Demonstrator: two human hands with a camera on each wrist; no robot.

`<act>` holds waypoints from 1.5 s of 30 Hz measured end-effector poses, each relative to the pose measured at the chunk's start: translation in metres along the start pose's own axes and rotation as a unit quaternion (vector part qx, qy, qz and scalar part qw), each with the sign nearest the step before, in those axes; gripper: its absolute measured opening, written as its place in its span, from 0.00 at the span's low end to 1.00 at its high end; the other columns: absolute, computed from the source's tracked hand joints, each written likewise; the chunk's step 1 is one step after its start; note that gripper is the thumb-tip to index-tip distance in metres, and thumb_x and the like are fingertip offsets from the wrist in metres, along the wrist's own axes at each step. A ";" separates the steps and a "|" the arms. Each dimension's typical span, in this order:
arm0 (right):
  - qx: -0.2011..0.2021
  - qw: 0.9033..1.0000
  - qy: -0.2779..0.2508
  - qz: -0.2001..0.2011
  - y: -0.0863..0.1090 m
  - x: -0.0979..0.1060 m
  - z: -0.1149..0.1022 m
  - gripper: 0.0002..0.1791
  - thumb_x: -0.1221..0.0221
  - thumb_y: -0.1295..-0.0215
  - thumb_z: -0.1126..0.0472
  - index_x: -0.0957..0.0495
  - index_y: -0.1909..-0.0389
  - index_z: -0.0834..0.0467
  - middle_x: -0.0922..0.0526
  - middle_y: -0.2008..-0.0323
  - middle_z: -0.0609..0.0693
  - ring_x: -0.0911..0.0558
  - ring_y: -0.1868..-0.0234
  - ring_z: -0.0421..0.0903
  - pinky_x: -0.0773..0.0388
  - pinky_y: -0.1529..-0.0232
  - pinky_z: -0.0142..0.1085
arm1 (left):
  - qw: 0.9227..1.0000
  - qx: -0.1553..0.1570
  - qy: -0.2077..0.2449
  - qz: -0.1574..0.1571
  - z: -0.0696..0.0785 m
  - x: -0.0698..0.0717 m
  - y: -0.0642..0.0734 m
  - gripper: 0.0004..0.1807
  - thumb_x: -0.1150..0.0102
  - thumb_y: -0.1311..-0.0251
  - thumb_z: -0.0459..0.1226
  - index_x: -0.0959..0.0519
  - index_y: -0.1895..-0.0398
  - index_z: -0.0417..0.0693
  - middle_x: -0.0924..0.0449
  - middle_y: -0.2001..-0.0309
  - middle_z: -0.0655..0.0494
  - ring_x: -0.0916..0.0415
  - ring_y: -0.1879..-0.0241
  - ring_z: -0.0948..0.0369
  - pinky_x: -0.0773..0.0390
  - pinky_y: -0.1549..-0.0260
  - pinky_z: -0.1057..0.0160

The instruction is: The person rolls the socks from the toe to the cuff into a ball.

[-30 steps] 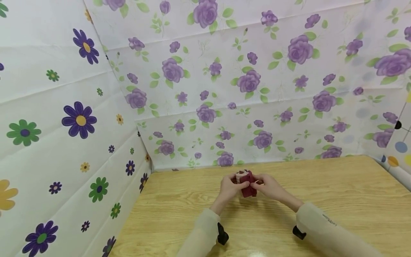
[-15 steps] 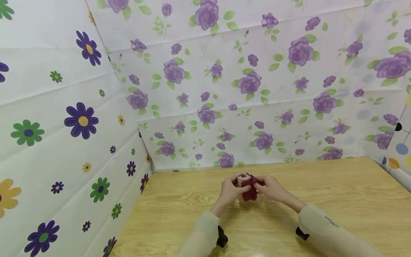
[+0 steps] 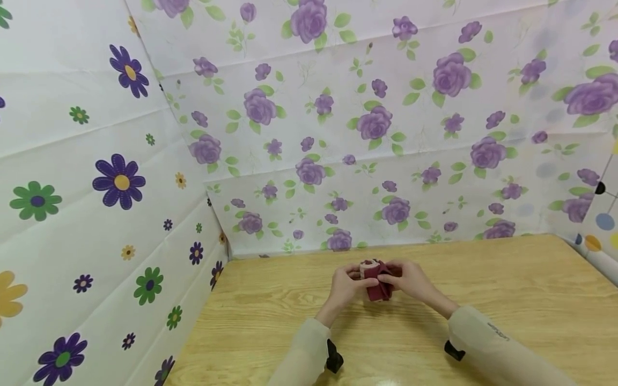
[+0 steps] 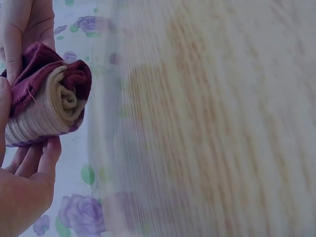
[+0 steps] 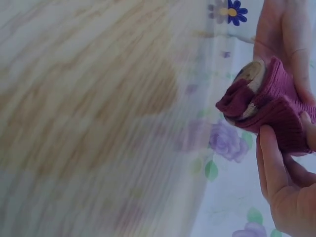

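Observation:
A rolled-up pair of socks, ribbed maroon and beige knit, is held between both hands over the table. The left hand grips its left side, with the thumb across the front and fingers behind. From the other side the right hand pinches the maroon cuff between thumb and fingers. The left wrist view shows the spiral end of the sock roll, beige inside maroon. A folded maroon cuff of the socks stands open beside the roll in the right wrist view, with right-hand fingertips against it.
The wood-grain table stretches out around the hands. A white sheet with purple roses hangs behind it, and a daisy-patterned sheet borders its left side. Black straps sit at the wrists.
The right thumb and fingers have shifted along the maroon cuff, which now spreads more to the right. The sock roll has dropped slightly and turned a little; the left hand keeps its grip.

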State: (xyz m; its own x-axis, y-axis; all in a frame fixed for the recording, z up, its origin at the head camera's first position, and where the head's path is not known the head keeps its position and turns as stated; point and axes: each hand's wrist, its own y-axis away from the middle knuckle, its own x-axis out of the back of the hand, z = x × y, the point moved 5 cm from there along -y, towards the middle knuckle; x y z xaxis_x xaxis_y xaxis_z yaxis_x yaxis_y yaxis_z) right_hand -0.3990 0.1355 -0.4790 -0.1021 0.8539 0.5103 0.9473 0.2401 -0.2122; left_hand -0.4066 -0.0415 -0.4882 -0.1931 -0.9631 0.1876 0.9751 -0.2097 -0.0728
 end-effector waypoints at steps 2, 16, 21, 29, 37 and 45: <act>-0.005 1.000 0.014 0.013 0.000 -0.001 0.000 0.23 0.34 0.41 0.50 0.19 0.51 0.61 0.14 0.59 0.57 0.15 0.61 0.46 0.18 0.67 0.32 | 1.000 0.000 -0.001 -0.002 0.001 0.000 0.001 0.23 0.25 0.54 0.40 0.18 0.52 0.47 0.14 0.57 0.51 0.18 0.58 0.62 0.19 0.57 0.63; -0.018 0.997 -0.053 0.044 0.001 -0.002 -0.007 0.24 0.32 0.42 0.52 0.25 0.49 0.59 0.18 0.56 0.60 0.16 0.58 0.51 0.17 0.67 0.34 | 0.996 -0.042 -0.081 0.003 0.019 -0.004 0.003 0.27 0.24 0.55 0.42 0.20 0.48 0.51 0.16 0.54 0.54 0.19 0.57 0.63 0.18 0.60 0.65; -0.014 0.994 -0.092 0.051 0.001 -0.005 -0.007 0.22 0.32 0.42 0.55 0.27 0.51 0.60 0.19 0.55 0.62 0.16 0.59 0.51 0.17 0.67 0.35 | 0.991 -0.033 -0.126 0.032 0.021 -0.005 0.004 0.26 0.25 0.52 0.40 0.20 0.47 0.48 0.17 0.55 0.53 0.19 0.57 0.62 0.18 0.61 0.64; 0.021 0.990 -0.092 0.107 0.003 -0.001 -0.009 0.13 0.41 0.33 0.61 0.22 0.51 0.62 0.16 0.56 0.62 0.16 0.63 0.41 0.17 0.67 0.31 | 0.992 -0.006 -0.084 0.089 0.022 -0.002 0.004 0.33 0.23 0.56 0.39 0.23 0.44 0.43 0.17 0.56 0.51 0.19 0.57 0.60 0.18 0.60 0.62; -0.036 0.973 -0.207 0.096 0.005 0.005 -0.004 0.17 0.49 0.27 0.63 0.25 0.44 0.68 0.19 0.52 0.65 0.16 0.61 0.36 0.17 0.58 0.36 | 0.989 -0.030 -0.071 0.124 0.027 0.000 0.003 0.24 0.22 0.59 0.37 0.22 0.58 0.45 0.18 0.63 0.52 0.22 0.64 0.63 0.18 0.64 0.64; -0.132 0.899 -0.416 0.041 0.005 0.003 -0.001 0.22 0.63 0.22 0.63 0.41 0.34 0.71 0.20 0.60 0.40 0.18 0.59 0.34 0.20 0.52 0.35 | 0.993 -0.025 -0.054 0.101 0.028 0.000 -0.001 0.23 0.24 0.55 0.36 0.20 0.53 0.44 0.17 0.60 0.52 0.21 0.60 0.62 0.18 0.61 0.63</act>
State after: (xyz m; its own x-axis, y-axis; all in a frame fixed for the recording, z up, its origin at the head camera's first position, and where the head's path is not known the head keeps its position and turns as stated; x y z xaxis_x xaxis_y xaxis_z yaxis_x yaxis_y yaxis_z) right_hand -0.3938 0.1385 -0.4779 -0.1158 0.9398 -0.3214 0.9899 0.1359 0.0408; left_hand -0.4043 -0.0370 -0.4605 0.0213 -0.9632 0.2681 0.9856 -0.0248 -0.1674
